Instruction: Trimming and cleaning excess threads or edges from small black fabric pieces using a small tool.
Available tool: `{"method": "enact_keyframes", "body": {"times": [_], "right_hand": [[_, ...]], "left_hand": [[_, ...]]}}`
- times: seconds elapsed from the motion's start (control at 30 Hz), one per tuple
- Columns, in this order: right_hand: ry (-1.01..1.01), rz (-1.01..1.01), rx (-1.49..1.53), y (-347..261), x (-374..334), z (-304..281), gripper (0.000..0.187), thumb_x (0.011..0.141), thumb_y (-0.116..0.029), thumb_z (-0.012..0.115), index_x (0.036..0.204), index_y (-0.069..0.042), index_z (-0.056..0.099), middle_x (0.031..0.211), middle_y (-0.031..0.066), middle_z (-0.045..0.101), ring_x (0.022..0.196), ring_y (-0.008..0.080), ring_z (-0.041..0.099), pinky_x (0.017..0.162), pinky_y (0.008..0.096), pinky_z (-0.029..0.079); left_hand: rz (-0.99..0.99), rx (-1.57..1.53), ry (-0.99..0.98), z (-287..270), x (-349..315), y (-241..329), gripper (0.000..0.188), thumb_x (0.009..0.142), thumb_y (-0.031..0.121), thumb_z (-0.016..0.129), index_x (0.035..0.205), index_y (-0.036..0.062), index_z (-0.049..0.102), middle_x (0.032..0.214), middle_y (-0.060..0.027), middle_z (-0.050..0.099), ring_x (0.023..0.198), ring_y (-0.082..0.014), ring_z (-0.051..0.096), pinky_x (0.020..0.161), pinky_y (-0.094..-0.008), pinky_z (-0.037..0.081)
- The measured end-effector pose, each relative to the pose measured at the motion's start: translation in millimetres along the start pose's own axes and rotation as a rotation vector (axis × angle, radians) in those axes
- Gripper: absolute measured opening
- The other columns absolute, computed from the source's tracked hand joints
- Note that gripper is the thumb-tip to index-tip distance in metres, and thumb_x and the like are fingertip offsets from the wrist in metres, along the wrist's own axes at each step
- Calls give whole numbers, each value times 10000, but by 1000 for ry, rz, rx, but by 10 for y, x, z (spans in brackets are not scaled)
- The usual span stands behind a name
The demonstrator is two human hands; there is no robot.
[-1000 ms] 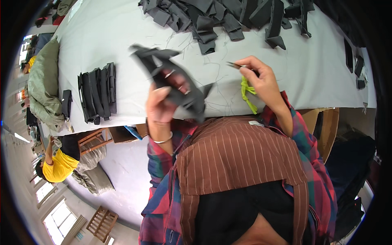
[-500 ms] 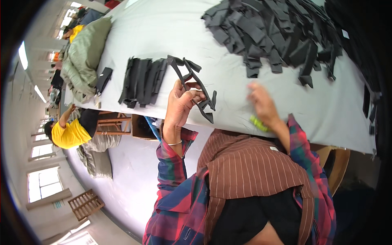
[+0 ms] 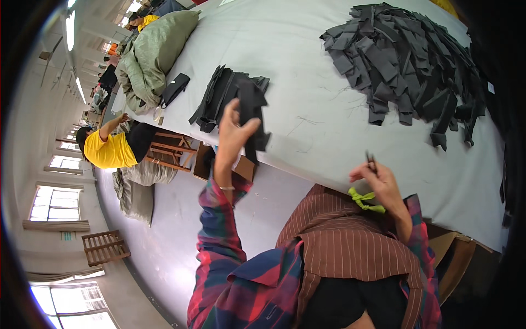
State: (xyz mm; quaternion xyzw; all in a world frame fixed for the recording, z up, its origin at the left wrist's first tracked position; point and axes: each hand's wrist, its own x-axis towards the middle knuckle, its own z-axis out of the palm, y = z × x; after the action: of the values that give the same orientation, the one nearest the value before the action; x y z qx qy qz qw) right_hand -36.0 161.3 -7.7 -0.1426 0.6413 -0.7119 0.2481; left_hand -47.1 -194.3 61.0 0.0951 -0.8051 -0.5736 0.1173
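My left hand (image 3: 233, 137) is over the table's near edge, thumb and fingers apart. Beside it, partly behind the thumb, a dark grey fabric strip (image 3: 252, 104) is slightly blurred; its far end overlaps a row of similar strips (image 3: 216, 101) laid side by side. My right hand (image 3: 381, 183) is closed around small dark thread snips (image 3: 371, 160), their two points standing out above the fingers. A yellow-green cloth tie (image 3: 364, 202) hangs below that hand, close to my striped brown apron (image 3: 350, 241).
A large heap of dark strips (image 3: 405, 71) lies at the far right of the pale-covered table (image 3: 296, 71). At the far left are a grey-green sack (image 3: 159, 55) and a black pouch (image 3: 175, 89). A person in yellow (image 3: 112, 148) is beyond a wooden stool (image 3: 170, 151).
My left hand has moved slightly left and spread its fingers from the folded strip it pinched. My right hand has come back toward me, and the snips now show. The view has shifted.
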Motion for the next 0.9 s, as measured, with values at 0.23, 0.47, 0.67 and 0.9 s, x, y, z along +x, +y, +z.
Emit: {"method": "enact_keyframes", "body": {"times": [0.23, 0.47, 0.67, 0.9], "right_hand": [[266, -66, 52, 158, -238, -182, 227, 989, -148, 471, 980, 43, 594, 836, 72, 624, 734, 129, 592, 715, 269, 478], [309, -17, -28, 250, -367, -216, 230, 987, -165, 484, 1003, 32, 600, 803, 54, 611, 690, 101, 562, 686, 245, 460], [380, -45, -94, 187, -387, -341, 245, 994, -186, 475, 1013, 19, 608, 793, 42, 606, 681, 95, 548, 668, 234, 449], [433, -109, -137, 186, -351, -391, 247, 986, -198, 484, 990, 2, 628, 759, 19, 594, 659, 77, 540, 610, 221, 450]], "left_hand": [[119, 925, 134, -863, 1149, -345, 756, 765, 264, 699, 1413, 68, 363, 1445, -217, 365, 1283, -403, 411, 1012, -508, 382], [-174, 1327, 93, -427, 919, -667, 728, 804, 436, 682, 1415, 145, 413, 1553, -138, 171, 1396, -418, 200, 1042, -641, 252], [111, -85, -444, 209, -129, 645, 482, 845, 276, 666, 1212, -20, 566, 1001, -108, 661, 917, -180, 630, 840, -306, 467], [460, -999, -1473, 579, -1382, 1491, 256, 889, 170, 658, 832, -73, 604, 798, -212, 629, 642, -318, 618, 623, -431, 478]]}}
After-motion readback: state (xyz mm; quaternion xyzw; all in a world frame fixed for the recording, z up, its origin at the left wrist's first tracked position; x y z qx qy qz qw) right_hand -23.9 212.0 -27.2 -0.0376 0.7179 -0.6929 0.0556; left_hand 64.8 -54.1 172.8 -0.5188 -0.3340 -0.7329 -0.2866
